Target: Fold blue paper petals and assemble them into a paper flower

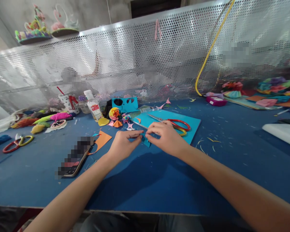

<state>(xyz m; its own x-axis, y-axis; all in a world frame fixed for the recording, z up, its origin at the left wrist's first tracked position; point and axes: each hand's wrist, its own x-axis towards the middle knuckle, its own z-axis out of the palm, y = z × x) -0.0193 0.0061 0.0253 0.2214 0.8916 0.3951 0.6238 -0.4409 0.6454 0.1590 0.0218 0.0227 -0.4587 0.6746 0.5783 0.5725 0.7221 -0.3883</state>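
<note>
A small piece of blue paper (146, 140) is pinched between my two hands above the blue table (140, 187). My left hand (124, 143) grips its left side between thumb and fingers. The fingertips of my right hand (167, 137) close on the paper from the other side. Just behind my right hand, scissors with red and yellow handles (183, 125) lie on a light blue sheet (194, 124). Beyond my left hand sit a multicoloured paper flower (115, 113), an orange folded paper piece (117, 123) and a yellow paper disc (103, 121).
A phone (78, 158) lies left of my hands, beside cut orange paper (103, 141). Farther back stand a glue bottle (94, 108) and a patterned cup (69, 103). More scissors (18, 143) rest at far left. A perforated metal screen (125, 54) borders the table's back.
</note>
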